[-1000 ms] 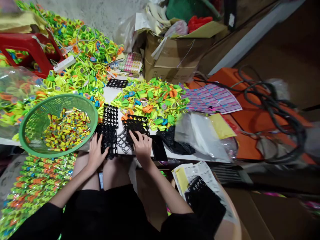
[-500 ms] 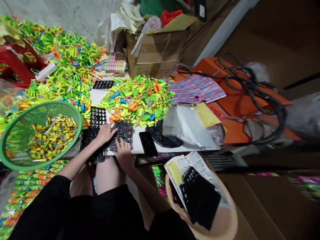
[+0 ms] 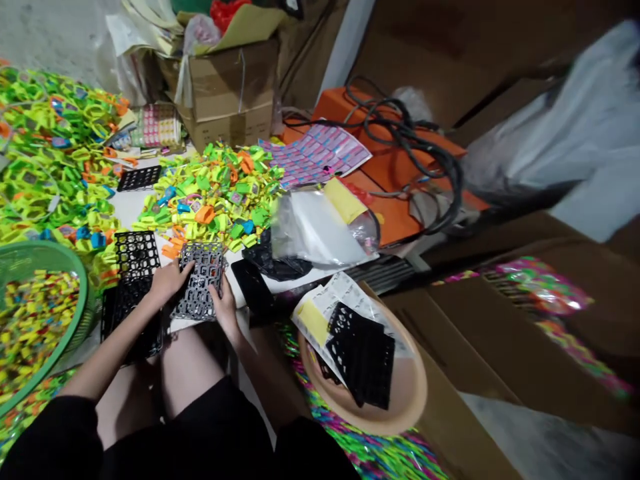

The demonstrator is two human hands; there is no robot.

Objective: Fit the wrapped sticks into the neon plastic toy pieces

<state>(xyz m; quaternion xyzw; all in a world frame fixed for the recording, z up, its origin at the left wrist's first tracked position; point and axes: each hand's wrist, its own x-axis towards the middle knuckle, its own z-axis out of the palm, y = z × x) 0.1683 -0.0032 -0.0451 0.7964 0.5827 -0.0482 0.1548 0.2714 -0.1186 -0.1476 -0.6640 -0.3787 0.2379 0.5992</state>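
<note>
A black plastic grid tray with rows of openings is between my hands at the front edge of the white table. My left hand is closed on its left edge, fingertips over the top face. On the opposite side, my right hand grips the right edge, thumb on top. Another black grid tray lies to the left, partly covered by my left forearm. Beyond the held tray is a heap of yellow, green and orange plastic toy pieces. A black phone lies right of my right hand.
A green basket of small yellow-red pieces stands at left. Clear plastic bags lie right of the heap. A round tan stool carries paper and black grid sheets. A cardboard box and orange machine stand behind.
My view has swung right. My right hand has moved from the tray's top face to its right edge, and the tray now sits straighter and tilted up between both hands.
</note>
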